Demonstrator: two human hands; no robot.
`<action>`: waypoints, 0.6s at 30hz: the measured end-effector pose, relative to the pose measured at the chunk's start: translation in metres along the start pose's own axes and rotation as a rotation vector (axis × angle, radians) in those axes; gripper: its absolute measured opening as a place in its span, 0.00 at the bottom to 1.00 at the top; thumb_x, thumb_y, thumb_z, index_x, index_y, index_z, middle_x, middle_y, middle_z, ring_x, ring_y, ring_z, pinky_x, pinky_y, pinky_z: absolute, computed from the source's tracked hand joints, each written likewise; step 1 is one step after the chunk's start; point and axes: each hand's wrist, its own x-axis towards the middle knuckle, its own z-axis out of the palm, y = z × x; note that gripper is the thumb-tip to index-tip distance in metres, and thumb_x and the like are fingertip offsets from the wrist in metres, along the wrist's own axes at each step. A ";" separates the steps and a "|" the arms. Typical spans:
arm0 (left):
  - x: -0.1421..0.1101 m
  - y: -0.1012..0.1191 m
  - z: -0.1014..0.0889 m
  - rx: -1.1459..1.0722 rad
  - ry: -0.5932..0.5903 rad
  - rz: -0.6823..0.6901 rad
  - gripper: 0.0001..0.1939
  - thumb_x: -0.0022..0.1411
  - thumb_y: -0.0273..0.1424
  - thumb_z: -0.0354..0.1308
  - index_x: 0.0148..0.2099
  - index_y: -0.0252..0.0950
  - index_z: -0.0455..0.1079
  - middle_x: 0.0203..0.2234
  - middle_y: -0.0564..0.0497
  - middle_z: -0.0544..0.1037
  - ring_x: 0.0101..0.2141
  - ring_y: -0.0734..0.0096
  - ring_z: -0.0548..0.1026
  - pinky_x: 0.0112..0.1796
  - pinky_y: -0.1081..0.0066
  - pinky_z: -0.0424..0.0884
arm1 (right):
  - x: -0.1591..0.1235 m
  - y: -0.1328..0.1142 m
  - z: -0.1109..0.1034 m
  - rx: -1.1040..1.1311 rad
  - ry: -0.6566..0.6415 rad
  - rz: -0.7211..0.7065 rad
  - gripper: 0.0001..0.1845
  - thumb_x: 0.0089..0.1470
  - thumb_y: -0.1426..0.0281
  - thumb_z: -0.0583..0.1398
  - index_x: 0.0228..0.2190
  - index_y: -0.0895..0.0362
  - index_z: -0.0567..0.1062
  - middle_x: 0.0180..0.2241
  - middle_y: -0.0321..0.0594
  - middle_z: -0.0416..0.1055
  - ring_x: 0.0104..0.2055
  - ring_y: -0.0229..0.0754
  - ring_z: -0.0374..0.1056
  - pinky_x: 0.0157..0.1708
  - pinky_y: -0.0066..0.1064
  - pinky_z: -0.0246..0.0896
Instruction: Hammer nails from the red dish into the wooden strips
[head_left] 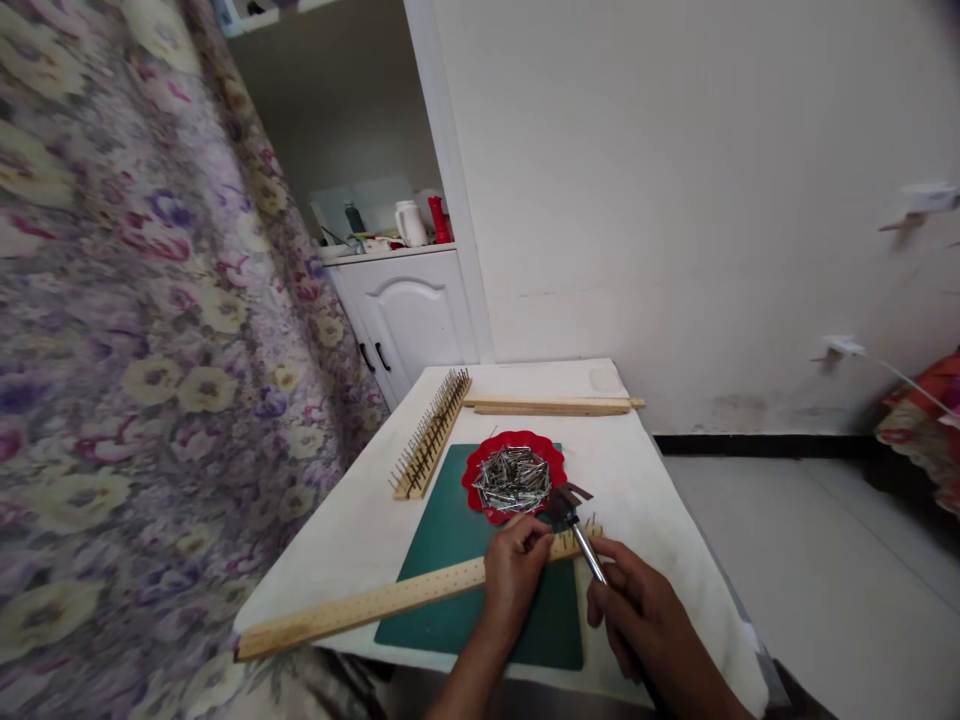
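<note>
My left hand [516, 565] lies over a long wooden strip [360, 605] with rows of small holes. Its thumb and forefinger are pinched at the strip's top, on what looks like a nail, mostly hidden by the fingers. My right hand [649, 610] is closed around the handle of a claw hammer [589, 550]. The dark hammer head is just above and beside my left fingertips. Several nails [589, 525] stand up from the strip's right end. Just beyond my hands, a red scalloped bowl [474, 470] holds a heap of loose nails [514, 480].
A green cutting mat [435, 540] lies beneath the strip on the white-covered table [322, 560]. At the back left is a board studded with upright nails [431, 440]. Bare wooden strips [555, 405] lie along the back. A floral curtain [187, 350] hangs at left.
</note>
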 end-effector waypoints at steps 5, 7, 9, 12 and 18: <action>0.000 0.001 0.000 -0.002 0.009 -0.001 0.06 0.55 0.29 0.55 0.27 0.36 0.71 0.25 0.53 0.73 0.28 0.72 0.69 0.30 0.75 0.61 | -0.001 0.000 0.001 -0.008 -0.008 -0.013 0.20 0.56 0.65 0.55 0.49 0.57 0.63 0.22 0.28 0.66 0.09 0.25 0.51 0.09 0.20 0.40; 0.000 0.001 0.000 0.001 0.007 -0.012 0.07 0.55 0.30 0.55 0.27 0.36 0.71 0.24 0.53 0.73 0.27 0.72 0.69 0.29 0.75 0.60 | 0.000 0.003 0.003 -0.013 -0.008 -0.012 0.19 0.55 0.65 0.55 0.49 0.57 0.64 0.22 0.27 0.66 0.09 0.25 0.50 0.09 0.19 0.40; 0.001 0.001 0.000 -0.001 0.008 -0.026 0.07 0.54 0.30 0.55 0.26 0.35 0.71 0.23 0.54 0.72 0.26 0.72 0.68 0.28 0.76 0.60 | 0.002 0.006 0.006 -0.024 -0.009 -0.007 0.19 0.55 0.66 0.54 0.48 0.57 0.64 0.21 0.27 0.66 0.09 0.25 0.49 0.09 0.19 0.41; 0.001 0.001 0.001 -0.012 0.020 -0.046 0.06 0.53 0.30 0.56 0.26 0.35 0.72 0.23 0.53 0.72 0.26 0.72 0.68 0.28 0.76 0.60 | 0.003 0.008 0.008 -0.054 -0.018 0.002 0.19 0.54 0.66 0.54 0.47 0.57 0.65 0.21 0.27 0.66 0.08 0.25 0.50 0.08 0.19 0.41; 0.000 0.002 0.001 -0.014 0.032 -0.050 0.06 0.53 0.30 0.56 0.26 0.35 0.71 0.22 0.54 0.72 0.26 0.72 0.68 0.27 0.76 0.60 | 0.001 0.005 0.006 -0.057 -0.021 0.016 0.20 0.53 0.64 0.54 0.48 0.57 0.64 0.21 0.27 0.67 0.08 0.26 0.50 0.09 0.20 0.40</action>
